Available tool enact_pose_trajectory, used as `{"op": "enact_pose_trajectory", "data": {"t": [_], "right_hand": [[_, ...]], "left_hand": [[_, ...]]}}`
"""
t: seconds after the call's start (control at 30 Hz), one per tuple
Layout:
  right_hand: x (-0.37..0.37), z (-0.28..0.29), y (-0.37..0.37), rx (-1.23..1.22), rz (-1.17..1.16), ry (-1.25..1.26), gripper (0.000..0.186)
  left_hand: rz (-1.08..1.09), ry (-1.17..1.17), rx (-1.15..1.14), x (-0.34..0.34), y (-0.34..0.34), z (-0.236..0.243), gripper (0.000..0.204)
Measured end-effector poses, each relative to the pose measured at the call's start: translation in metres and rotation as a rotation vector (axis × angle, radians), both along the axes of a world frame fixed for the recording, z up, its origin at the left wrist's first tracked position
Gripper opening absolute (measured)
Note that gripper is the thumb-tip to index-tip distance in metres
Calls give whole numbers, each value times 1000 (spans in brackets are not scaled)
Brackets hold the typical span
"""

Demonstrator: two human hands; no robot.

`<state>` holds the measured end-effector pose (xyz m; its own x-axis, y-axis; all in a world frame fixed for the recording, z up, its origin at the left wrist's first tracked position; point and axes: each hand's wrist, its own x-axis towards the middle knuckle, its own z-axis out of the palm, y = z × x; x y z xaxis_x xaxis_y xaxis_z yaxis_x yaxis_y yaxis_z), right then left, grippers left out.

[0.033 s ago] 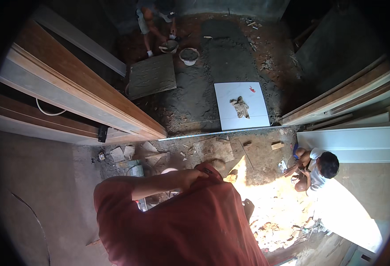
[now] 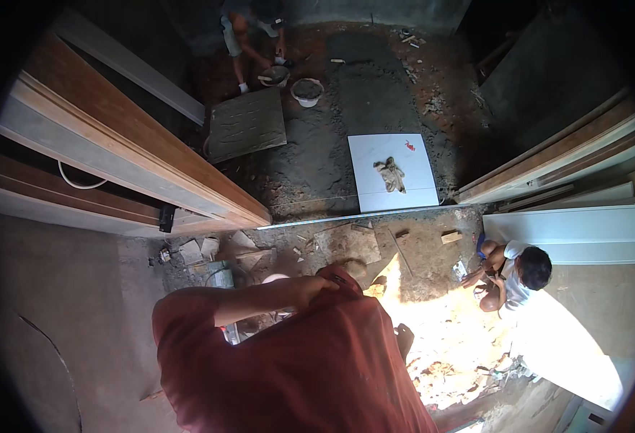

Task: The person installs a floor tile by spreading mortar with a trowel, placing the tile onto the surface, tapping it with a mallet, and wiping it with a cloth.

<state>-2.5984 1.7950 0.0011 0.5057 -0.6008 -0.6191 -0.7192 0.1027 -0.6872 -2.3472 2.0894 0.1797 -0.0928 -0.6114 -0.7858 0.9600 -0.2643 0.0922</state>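
My left arm is bent across my front, and my left hand (image 2: 316, 290) is closed on the bunched collar cloth of my red shirt (image 2: 296, 361). Part of the fingers is hidden in the fabric. My right hand does not show plainly; a dark shape (image 2: 404, 340) sticks out past the shirt's right edge, too shadowed to make out. Ahead, a large white tile (image 2: 371, 155) lies on grey mortar (image 2: 364, 90), with a crumpled dirty rag (image 2: 390, 175) and a small red mark on it.
A person (image 2: 508, 274) squats at the right by white boards (image 2: 570, 234). Another person (image 2: 241, 43) bends over a bucket (image 2: 275, 76) at the far left. A second bucket (image 2: 307, 92) and a grey slab (image 2: 249, 124) are nearby. Wooden door frames (image 2: 151, 151) flank the opening; rubble lies before me.
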Motion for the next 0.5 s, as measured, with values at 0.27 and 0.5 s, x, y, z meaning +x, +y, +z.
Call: {"op": "enact_pose_trajectory", "data": {"t": [0.27,0.5], "right_hand": [[-2,-5,0,47,-118,44,22],[-4,-24,-2,98,-138,64,22]], "left_hand": [[33,172,162,1,-3,12,27],[106,245,78,-1,-1,6,27]]}}
